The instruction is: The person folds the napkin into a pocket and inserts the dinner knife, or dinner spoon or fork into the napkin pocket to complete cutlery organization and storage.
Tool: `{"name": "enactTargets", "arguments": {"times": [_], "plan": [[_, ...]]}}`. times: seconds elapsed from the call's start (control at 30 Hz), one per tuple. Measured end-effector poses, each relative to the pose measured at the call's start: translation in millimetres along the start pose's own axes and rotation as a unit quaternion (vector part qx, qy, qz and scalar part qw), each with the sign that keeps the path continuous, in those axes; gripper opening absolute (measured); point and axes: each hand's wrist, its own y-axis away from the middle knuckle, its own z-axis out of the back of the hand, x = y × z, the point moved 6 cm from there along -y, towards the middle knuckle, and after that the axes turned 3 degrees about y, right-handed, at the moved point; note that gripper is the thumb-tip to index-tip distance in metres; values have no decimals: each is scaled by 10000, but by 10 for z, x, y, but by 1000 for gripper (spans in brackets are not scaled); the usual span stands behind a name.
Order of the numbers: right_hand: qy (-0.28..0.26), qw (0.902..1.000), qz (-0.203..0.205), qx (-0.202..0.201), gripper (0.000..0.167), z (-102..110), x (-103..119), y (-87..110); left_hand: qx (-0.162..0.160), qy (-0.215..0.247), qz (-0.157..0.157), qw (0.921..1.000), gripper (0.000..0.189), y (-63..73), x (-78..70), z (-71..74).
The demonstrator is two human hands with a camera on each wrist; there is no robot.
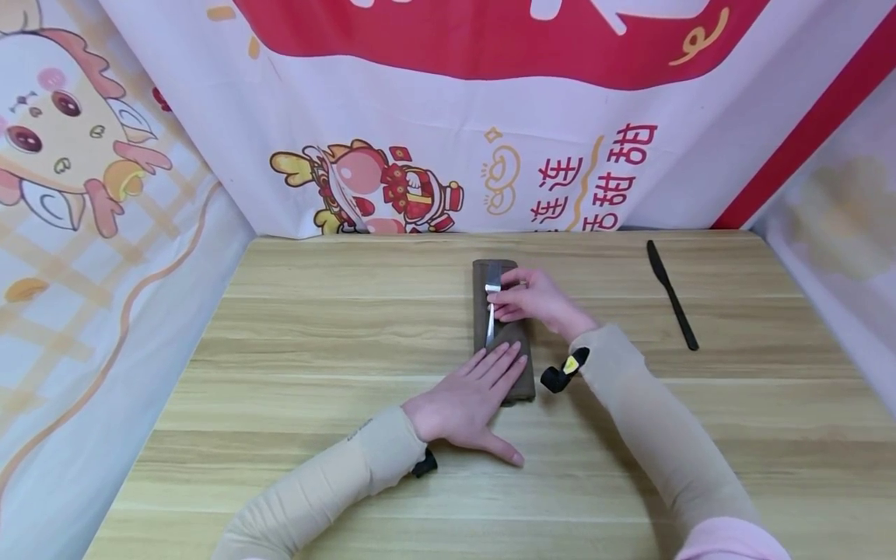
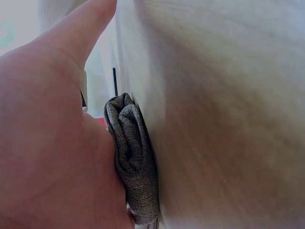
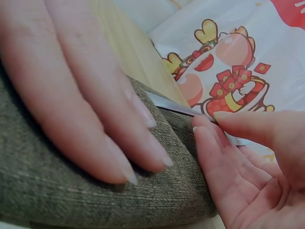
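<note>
A dark brown-grey cloth napkin [image 1: 521, 389], folded into a long narrow bundle, lies near the middle of the table. My left hand [image 1: 458, 400] rests on its near part with straight fingers, the thumb spread out over the wood. Seen from the left wrist, the napkin [image 2: 138, 171] shows its rolled layers at the end. A silver fork [image 1: 491, 330] lies along the napkin, tines away from me. My right hand [image 1: 535, 299] pinches it between thumb and fingers below the tines. In the right wrist view, the fork's handle [image 3: 174, 106] runs under a slanting fold, its end hidden.
A black knife [image 1: 673, 299] lies to the right on the wooden table [image 1: 315, 311]. Printed cloth hangings [image 1: 434, 101] stand behind the table's back edge and along both sides. Black wrist straps [image 1: 560, 377] sit at the sleeves.
</note>
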Motion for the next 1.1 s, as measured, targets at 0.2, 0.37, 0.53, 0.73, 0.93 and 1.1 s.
{"name": "enactTargets", "arguments": {"times": [0.2,0.37,0.53,0.73,0.93,1.1], "plan": [[780,9969,-2,-49,51,-31,-15,44,54,30,36,10000,130,46,-46,101],[1332,9911,8,-11,48,-7,-48,58,72,115,19,9999,130,26,-18,55],[1616,9867,-9,157,44,28,-87,53,26,61,12,10000,130,16,-13,47],[2007,9791,-12,344,43,37,-97,71,-16,-56,18,10000,129,10,-20,56],[1919,9813,3,148,49,54,-111,69,69,5,14,10000,128,2,-3,40],[1487,9884,177,-234,49,130,-122,59,96,155,-53,9998,128,6,4,40]]}}
